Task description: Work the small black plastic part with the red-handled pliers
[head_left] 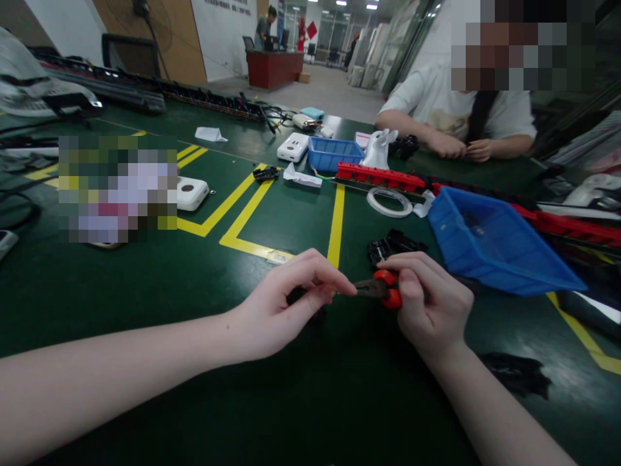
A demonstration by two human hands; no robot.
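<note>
My right hand (431,301) is closed around the red handles of a pair of pliers (371,288), whose dark jaws point left. At the jaw tips, my left hand (295,294) pinches with thumb and forefinger. A dark piece shows in part beneath its palm, but its kind is hidden by the fingers. Just beyond my right hand lie black plastic parts (395,244) on the green table. Another black part (519,373) rests to the right of my right forearm.
A blue bin (499,243) stands at the right, with a roll of tape (389,202) beside it. Red strips (381,175) run across behind. A smaller blue tray (334,153) and a white device (293,147) are farther back. Across the table sits a person (456,116).
</note>
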